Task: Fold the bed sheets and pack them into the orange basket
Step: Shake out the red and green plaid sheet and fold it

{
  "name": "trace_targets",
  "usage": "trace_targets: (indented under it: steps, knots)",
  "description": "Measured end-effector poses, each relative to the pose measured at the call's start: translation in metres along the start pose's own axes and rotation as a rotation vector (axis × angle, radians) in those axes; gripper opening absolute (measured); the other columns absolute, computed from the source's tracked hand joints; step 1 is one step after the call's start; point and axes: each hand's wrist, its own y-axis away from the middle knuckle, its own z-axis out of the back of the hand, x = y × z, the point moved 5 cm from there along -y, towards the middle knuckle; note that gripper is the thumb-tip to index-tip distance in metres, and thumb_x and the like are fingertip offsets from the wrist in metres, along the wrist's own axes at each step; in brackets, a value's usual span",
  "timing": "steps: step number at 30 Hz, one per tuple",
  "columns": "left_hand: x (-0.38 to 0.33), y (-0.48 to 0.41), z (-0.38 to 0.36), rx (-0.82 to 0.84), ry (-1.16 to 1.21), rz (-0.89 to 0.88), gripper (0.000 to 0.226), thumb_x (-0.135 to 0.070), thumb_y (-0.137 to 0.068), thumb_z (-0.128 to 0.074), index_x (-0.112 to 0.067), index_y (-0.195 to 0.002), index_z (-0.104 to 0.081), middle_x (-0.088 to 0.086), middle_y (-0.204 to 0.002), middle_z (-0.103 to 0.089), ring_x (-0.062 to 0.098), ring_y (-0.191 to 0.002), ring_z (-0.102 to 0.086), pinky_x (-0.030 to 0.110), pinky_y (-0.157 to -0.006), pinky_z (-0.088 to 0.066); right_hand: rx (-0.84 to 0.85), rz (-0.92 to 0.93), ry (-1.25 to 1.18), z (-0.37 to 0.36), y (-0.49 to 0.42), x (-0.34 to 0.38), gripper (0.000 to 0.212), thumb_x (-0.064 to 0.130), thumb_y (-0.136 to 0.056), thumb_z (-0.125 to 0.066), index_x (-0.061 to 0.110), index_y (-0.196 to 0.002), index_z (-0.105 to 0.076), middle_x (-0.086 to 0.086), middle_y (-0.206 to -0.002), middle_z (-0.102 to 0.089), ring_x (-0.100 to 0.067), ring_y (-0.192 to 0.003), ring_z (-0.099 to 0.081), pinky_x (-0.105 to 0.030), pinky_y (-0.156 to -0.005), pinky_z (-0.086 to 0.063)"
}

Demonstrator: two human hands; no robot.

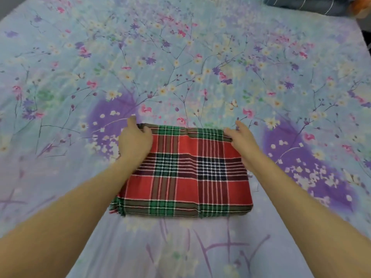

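Two hands: yours sit well apart, one at each far corner of the sheet, so its edge should lift evenly.
Left hand point(134, 139): your fingers curl over the far left corner and grip the cloth.
Plaid bed sheet point(186, 177): it lies flat on the floral bed point(180, 57) as a thick rectangle between your forearms, probably ready for one more fold toward you.
Right hand point(241, 137): it pinches the far right corner.
Far right: a dark striped cloth point(313, 5) and an orange shape point(360, 9); you cannot tell whether that is the basket.
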Motion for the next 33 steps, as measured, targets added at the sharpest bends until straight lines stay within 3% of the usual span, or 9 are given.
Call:
trace_targets:
  steps: [5,9,12,15,17,22,26,29,33]
  knots:
    - [0.003,0.055,-0.052,-0.06,-0.57,-0.567,0.054,-0.038,-0.089,-0.057,-0.023,-0.14,-0.045,0.022,-0.143,-0.042,0.043,-0.115,-0.053,0.054,-0.088,-0.045,-0.099,0.631,0.962,-0.073,0.037,-0.023,0.054,0.044,-0.098,-0.023,0.025,-0.148,-0.029,-0.007,-0.154,-0.029,-0.026,-0.143,-0.025,-0.05,-0.117,-0.014]
    - [0.017,0.001,-0.072,0.039,-0.626,-0.558,0.051,-0.034,-0.1,-0.037,-0.019,-0.148,-0.029,0.016,-0.153,-0.026,0.044,-0.113,-0.051,0.048,-0.086,-0.045,-0.095,0.431,1.195,-0.073,-0.014,-0.048,0.052,0.038,-0.102,-0.012,0.021,-0.152,-0.013,-0.003,-0.159,-0.012,-0.018,-0.147,-0.006,-0.053,-0.117,0.002]
    - [0.019,-0.043,-0.062,0.0,-0.59,-0.542,0.041,-0.028,-0.1,-0.041,-0.004,-0.131,-0.05,0.025,-0.131,-0.052,0.043,-0.114,-0.051,0.049,-0.095,-0.04,-0.261,0.385,1.205,-0.041,-0.046,-0.044,0.049,0.031,-0.103,-0.023,0.011,-0.147,-0.027,-0.008,-0.154,-0.029,-0.022,-0.144,-0.021,-0.055,-0.116,0.002]
    - [0.021,-0.061,-0.052,-0.009,-0.57,-0.562,0.031,-0.028,-0.096,-0.05,0.002,-0.098,-0.06,0.022,-0.093,-0.061,0.038,-0.089,-0.054,0.043,-0.073,-0.038,-0.344,0.541,1.248,-0.026,-0.059,-0.032,0.03,0.026,-0.097,-0.046,0.003,-0.111,-0.061,-0.015,-0.107,-0.064,-0.033,-0.103,-0.056,-0.055,-0.106,-0.024]
    - [0.026,-0.069,-0.052,0.012,-0.475,-0.519,0.03,-0.028,-0.096,-0.051,0.0,-0.091,-0.058,0.02,-0.089,-0.059,0.036,-0.087,-0.052,0.038,-0.07,-0.032,-0.319,0.594,1.304,-0.023,-0.066,-0.03,0.023,0.023,-0.095,-0.052,0.003,-0.096,-0.063,-0.014,-0.092,-0.065,-0.034,-0.09,-0.056,-0.05,-0.093,-0.033]
    - [0.033,-0.08,-0.061,0.087,0.135,0.015,0.018,-0.016,-0.084,-0.07,-0.012,-0.075,-0.055,0.003,-0.076,-0.054,0.02,-0.073,-0.051,0.03,-0.064,-0.043,-0.31,0.275,1.277,-0.032,-0.072,-0.035,0.028,0.016,-0.097,-0.042,0.015,-0.125,-0.051,-0.009,-0.128,-0.051,-0.031,-0.125,-0.039,-0.058,-0.112,-0.01]
    - [0.059,-0.079,-0.021,0.028,0.566,0.294,0.031,0.011,-0.081,-0.062,-0.016,-0.069,-0.052,0.009,-0.075,-0.053,0.016,-0.06,-0.049,0.023,-0.054,-0.045,-0.382,0.373,1.301,-0.032,-0.03,-0.04,0.054,0.013,-0.093,-0.05,0.021,-0.145,-0.035,-0.018,-0.149,-0.034,-0.036,-0.137,-0.029,-0.064,-0.112,-0.001]
    - [0.101,-0.054,0.018,-0.133,0.36,0.336,0.011,-0.006,-0.083,-0.062,-0.011,-0.086,-0.054,0.021,-0.091,-0.057,0.028,-0.069,-0.053,0.036,-0.067,-0.046,-0.463,0.6,1.169,-0.034,0.03,-0.056,0.047,0.032,-0.095,-0.042,0.02,-0.14,-0.045,-0.016,-0.141,-0.047,-0.036,-0.129,-0.044,-0.06,-0.111,-0.008]
    - [0.136,0.032,0.007,0.077,0.052,0.359,0.037,-0.043,-0.092,-0.05,-0.006,-0.093,-0.055,0.016,-0.092,-0.062,0.034,-0.086,-0.059,0.041,-0.078,-0.045,-0.515,0.159,0.889,0.001,0.081,-0.12,0.061,0.048,-0.094,-0.027,0.006,-0.13,-0.052,-0.021,-0.119,-0.06,-0.039,-0.099,-0.059,-0.049,-0.084,-0.046]
